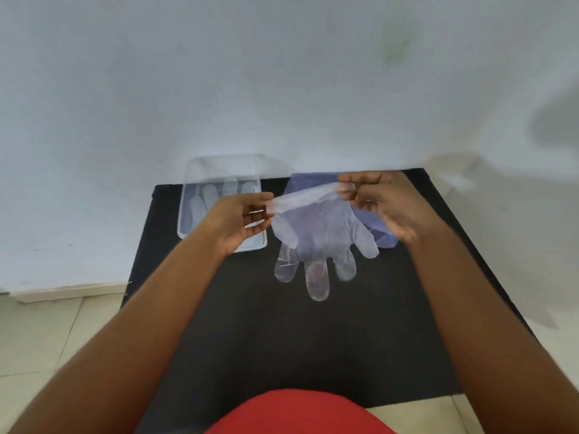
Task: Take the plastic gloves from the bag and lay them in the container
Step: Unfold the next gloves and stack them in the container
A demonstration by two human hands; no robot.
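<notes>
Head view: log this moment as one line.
left hand + right hand: pinch cuff of glove, fingers hanging | container: gloves inside, left of bag | next: probably lay in container

Bare, sleeveless forearms; red garment (300, 415) at the waist.

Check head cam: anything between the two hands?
Head view: only the clear glove, its cuff stretched from left hand to right hand, fingers hanging down.
</notes>
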